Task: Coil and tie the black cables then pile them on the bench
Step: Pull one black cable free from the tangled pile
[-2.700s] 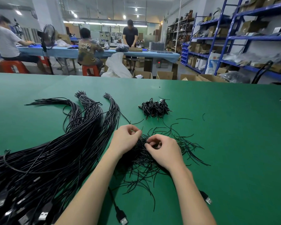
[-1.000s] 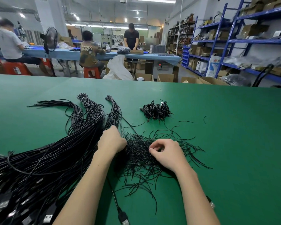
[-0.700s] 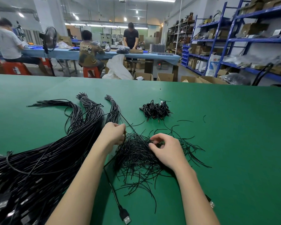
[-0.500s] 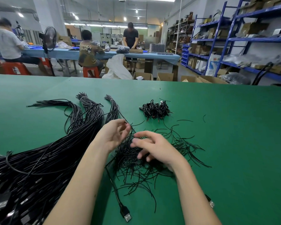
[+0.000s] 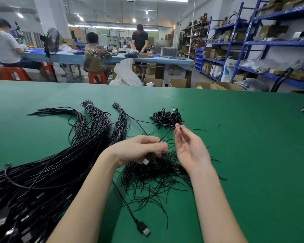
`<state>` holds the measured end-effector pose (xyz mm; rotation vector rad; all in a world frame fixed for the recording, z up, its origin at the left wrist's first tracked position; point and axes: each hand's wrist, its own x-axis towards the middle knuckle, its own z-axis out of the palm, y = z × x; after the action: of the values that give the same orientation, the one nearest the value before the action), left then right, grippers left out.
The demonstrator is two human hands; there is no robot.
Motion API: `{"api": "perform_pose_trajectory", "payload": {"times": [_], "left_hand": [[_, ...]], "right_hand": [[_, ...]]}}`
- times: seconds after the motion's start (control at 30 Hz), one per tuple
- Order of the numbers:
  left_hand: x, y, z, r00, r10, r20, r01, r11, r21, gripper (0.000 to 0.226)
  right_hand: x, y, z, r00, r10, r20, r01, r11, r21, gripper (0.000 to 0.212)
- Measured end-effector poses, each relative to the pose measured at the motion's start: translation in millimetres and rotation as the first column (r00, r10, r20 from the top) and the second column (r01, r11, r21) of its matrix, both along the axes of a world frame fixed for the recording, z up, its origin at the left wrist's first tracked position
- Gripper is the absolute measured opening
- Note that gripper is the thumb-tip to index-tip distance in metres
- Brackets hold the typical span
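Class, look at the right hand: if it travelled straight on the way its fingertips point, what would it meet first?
Probably the small pile of coiled cables just beyond the right hand; its height above the green bench is unclear.

The only legible writing is pale block lettering that looks like "DOWN", under a less clear line above it, printed across the back of the brown long-sleeved shirt (image 5: 94, 56) on the person seated beyond the green-topped bench (image 5: 235, 137).
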<state>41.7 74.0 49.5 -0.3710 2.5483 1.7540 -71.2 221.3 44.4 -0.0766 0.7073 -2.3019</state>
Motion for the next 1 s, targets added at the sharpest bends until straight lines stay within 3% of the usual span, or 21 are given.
{"api": "perform_pose_trajectory", "payload": {"times": [0.03, 0.1, 0.17, 0.2, 0.23, 0.27, 0.33, 0.4, 0.43, 0.47, 0.57, 0.63, 0.67, 0.7, 0.77, 0.83, 0.87, 0.97, 1.0], "left_hand": [[-2.6, 2.4, -1.2, 0.999, 0.043, -0.009, -0.043, 0.998, -0.046, 0.040], [-10.8, 4.7, -4.5, 0.956, 0.279, -0.087, -0.288, 0.950, -0.122, 0.039], [-16.2, 2.0, -8.4, 0.842, 0.519, -0.149, -0.539, 0.793, -0.285, 0.053], [-15.7, -0.2, -8.5, 0.818, 0.564, -0.112, -0.562, 0.741, -0.368, 0.061], [-13.3, -2.0, -7.4, 0.834, 0.552, -0.017, -0.508, 0.754, -0.416, 0.067], [-9.4, -2.9, -5.9, 0.874, 0.473, 0.109, -0.399, 0.829, -0.392, 0.071], [-3.6, 0.4, -4.6, 0.957, 0.138, 0.255, -0.102, 0.983, -0.150, 0.076], [-6.0, 9.6, -3.4, 0.987, -0.149, 0.054, 0.141, 0.981, 0.133, 0.072], [-11.4, 15.0, -2.7, 0.987, -0.131, -0.094, 0.151, 0.956, 0.250, 0.070], [-18.2, 19.7, -1.7, 0.979, -0.015, -0.201, 0.089, 0.928, 0.361, 0.070], [-33.5, 27.9, -1.1, 0.847, 0.420, -0.327, -0.212, 0.830, 0.517, 0.054], [-35.3, 24.5, -6.2, 0.784, 0.519, -0.341, -0.315, 0.806, 0.502, 0.054], [-34.3, 21.5, -8.5, 0.776, 0.528, -0.344, -0.332, 0.807, 0.488, 0.055], [-33.2, 19.0, -9.3, 0.785, 0.516, -0.343, -0.319, 0.810, 0.492, 0.056], [-32.3, 17.7, -8.9, 0.830, 0.456, -0.321, -0.232, 0.805, 0.545, 0.060], [-32.1, 19.1, -6.6, 0.848, 0.437, -0.298, -0.230, 0.812, 0.536, 0.065], [-31.7, 19.4, -6.5, 0.842, 0.450, -0.298, -0.255, 0.818, 0.515, 0.066], [-30.4, 14.8, -8.2, 0.806, 0.498, -0.320, -0.290, 0.803, 0.520, 0.067], [-29.0, 11.6, -8.3, 0.794, 0.517, -0.320, -0.298, 0.789, 0.537, 0.067]], "right_hand": [[-0.1, 1.2, -0.2, 1.000, -0.008, -0.004, 0.008, 1.000, 0.003, 0.008], [-0.8, 3.2, -0.8, 0.998, -0.028, -0.048, 0.029, 0.999, 0.018, 0.009], [-3.0, 5.8, 1.7, 0.993, -0.044, -0.111, 0.044, 0.999, 0.003, 0.011], [-4.1, 7.4, 4.1, 0.988, -0.048, -0.149, 0.046, 0.999, -0.016, 0.012], [-5.3, 8.8, 6.6, 0.980, -0.053, -0.193, 0.048, 0.998, -0.032, 0.013], [-6.2, 9.5, 9.1, 0.969, -0.057, -0.241, 0.049, 0.998, -0.042, 0.013], [-5.7, 10.2, 12.7, 0.937, -0.039, -0.346, 0.029, 0.999, -0.034, 0.015], [-4.5, 10.8, 13.1, 0.898, 0.050, -0.437, -0.042, 0.999, 0.028, 0.015], [-3.2, 11.6, 13.4, 0.868, 0.125, -0.480, -0.091, 0.991, 0.094, 0.012], [-1.8, 13.1, 13.5, 0.829, 0.212, -0.518, -0.137, 0.974, 0.180, 0.011], [-8.2, 19.8, 10.2, 0.742, 0.421, -0.522, -0.185, 0.877, 0.444, 0.021], [-11.9, 24.3, 8.9, 0.686, 0.494, -0.534, -0.029, 0.752, 0.658, 0.028], [-14.3, 25.6, 6.1, 0.601, 0.533, -0.595, 0.168, 0.643, 0.747, 0.044], [-15.6, 25.2, 3.1, 0.480, 0.567, -0.669, 0.368, 0.562, 0.741, 0.063], [-14.1, 17.7, -4.6, 0.274, 0.575, -0.771, 0.530, 0.579, 0.620, 0.083], [-11.5, 7.2, -13.2, 0.255, 0.534, -0.806, 0.552, 0.604, 0.574, 0.067], [-11.7, 3.2, -18.1, 0.284, 0.515, -0.809, 0.590, 0.571, 0.571, 0.054], [-13.5, 4.7, -26.9, 0.359, 0.562, -0.745, 0.709, 0.355, 0.610, 0.007], [-14.4, 8.8, -26.6, 0.350, 0.575, -0.739, 0.734, 0.322, 0.598, 0.018]]}}
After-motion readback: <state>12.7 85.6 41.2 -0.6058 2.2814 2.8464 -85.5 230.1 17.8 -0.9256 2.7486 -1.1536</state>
